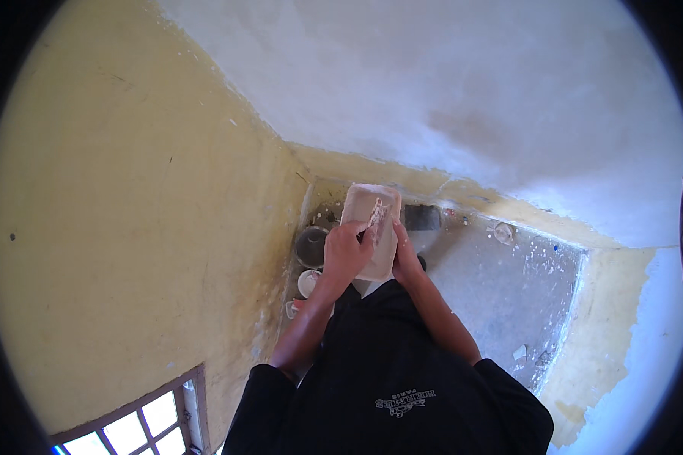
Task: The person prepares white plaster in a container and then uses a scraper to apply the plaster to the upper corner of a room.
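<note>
Head view: shallow tray [388, 254] held in front of the body, paste-coated item [376, 212] gripped above it

The tray is held out over the floor [470, 280], just beyond the dark shirt [402, 364]. Its long axis is directed away from the body, with the far end leaned slightly to the right. The paste-coated item is pointed the same way, its lumpy end lying over the hollow of the tray.

A rectangular form with rounded corners and a raised rim is shown by the tray, its pale beige surface smeared. The item is crusted with rough, pinkish-white paste; its kind cannot be told. The grey floor is spattered with white, and a dark round bucket [311, 247] and a small white tub [309, 283] are set by the yellow wall [144, 212].

The left hand [346, 254] is curled closed around the item's near end. The tray's right side is grasped by the right hand [407, 256], its thumb laid along the rim; the fingers beneath are hidden.
</note>
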Motion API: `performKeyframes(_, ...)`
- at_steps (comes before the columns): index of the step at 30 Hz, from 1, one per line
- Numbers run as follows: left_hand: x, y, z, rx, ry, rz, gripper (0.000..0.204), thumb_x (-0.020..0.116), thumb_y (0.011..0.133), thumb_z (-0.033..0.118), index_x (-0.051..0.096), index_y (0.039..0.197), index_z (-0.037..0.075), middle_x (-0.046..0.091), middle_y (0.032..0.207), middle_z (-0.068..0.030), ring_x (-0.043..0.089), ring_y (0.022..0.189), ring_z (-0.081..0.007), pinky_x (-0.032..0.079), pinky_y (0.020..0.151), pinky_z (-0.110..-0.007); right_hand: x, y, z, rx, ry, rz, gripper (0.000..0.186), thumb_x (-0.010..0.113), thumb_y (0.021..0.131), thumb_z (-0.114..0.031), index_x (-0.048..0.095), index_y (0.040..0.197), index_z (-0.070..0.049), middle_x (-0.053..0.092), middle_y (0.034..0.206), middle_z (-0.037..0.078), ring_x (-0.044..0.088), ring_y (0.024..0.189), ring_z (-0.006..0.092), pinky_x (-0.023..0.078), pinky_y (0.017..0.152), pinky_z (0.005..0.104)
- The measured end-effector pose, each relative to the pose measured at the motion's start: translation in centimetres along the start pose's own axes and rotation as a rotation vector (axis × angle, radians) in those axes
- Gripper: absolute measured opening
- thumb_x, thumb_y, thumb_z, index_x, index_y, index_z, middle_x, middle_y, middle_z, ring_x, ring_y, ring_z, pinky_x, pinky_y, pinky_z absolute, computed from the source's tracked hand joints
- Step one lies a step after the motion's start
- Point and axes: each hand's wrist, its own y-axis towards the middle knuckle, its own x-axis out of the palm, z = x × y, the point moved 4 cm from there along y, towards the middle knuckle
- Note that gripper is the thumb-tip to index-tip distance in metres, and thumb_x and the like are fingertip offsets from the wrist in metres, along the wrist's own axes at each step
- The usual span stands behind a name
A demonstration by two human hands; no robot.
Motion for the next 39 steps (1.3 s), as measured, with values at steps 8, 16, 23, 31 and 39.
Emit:
performKeyframes(8, 0.5, -0.8, -1.5, -0.022, -0.154, -0.006, 0.018, 0.066, 0.083, 0.016, 0.067, 0.08, -0.001, 0.062, 0.071, -0.0234, 0.062, 0.067, -0.0416, 0.048, 0.062, -0.045, -0.2, 0.3, 0.0, 0.03, 0.044, -0.012, 0.048, 0.044, 0.103, -0.038, 0.042, 0.138, -0.006, 0.055, 0.131, 0.011, 0.055, 0.119, 0.0216, 0.043, 0.103, 0.0372)
performKeyframes(16, -0.2, -0.9, -3.0, -0.12, -0.207, -0.017, 0.018, 0.065, 0.084, 0.013, 0.064, 0.081, -0.004, 0.056, 0.064, -0.0239, 0.058, 0.057, -0.0382, 0.044, 0.057, -0.04, 0.2, -0.3, -0.8, 0.025, -0.001, -0.019, 0.056, 0.041, 0.102, -0.047, 0.045, 0.139, -0.005, 0.058, 0.131, 0.011, 0.058, 0.117, 0.0217, 0.044, 0.104, 0.0361)
performKeyframes(23, -3.5, -1.0, -0.3, -0.092, -0.123, 0.147, 0.014, 0.063, 0.085, 0.009, 0.066, 0.082, -0.004, 0.062, 0.072, -0.0218, 0.062, 0.062, -0.0372, 0.048, 0.06, -0.041, -0.1, -0.5, -0.6, 0.066, 0.056, -0.026, 0.056, 0.04, 0.102, -0.044, 0.04, 0.142, -0.004, 0.053, 0.137, 0.014, 0.054, 0.123, 0.0248, 0.043, 0.105, 0.0392)
performKeyframes(31, -2.7, -1.5, 2.0, -0.008, -0.099, 0.119, 0.015, 0.064, 0.085, 0.011, 0.066, 0.083, -0.004, 0.064, 0.075, -0.0217, 0.065, 0.068, -0.0371, 0.05, 0.062, -0.042, 0.3, 0.1, 0.3, 0.045, 0.081, -0.06, 0.055, 0.04, 0.102, -0.045, 0.042, 0.14, -0.005, 0.056, 0.132, 0.013, 0.057, 0.12, 0.0239, 0.045, 0.103, 0.0389)
performKeyframes(39, 0.1, -1.4, 2.2, 0.067, -0.035, 0.121, 0.016, 0.064, 0.084, 0.012, 0.066, 0.081, -0.003, 0.064, 0.075, -0.0218, 0.064, 0.069, -0.041, 0.05, 0.063, -0.045, -0.9, 0.8, 1.4, 0.05, 0.105, -0.051, 0.049, 0.045, 0.101, -0.041, 0.046, 0.136, -0.006, 0.059, 0.124, 0.01, 0.058, 0.113, 0.0212, 0.046, 0.101, 0.0361)
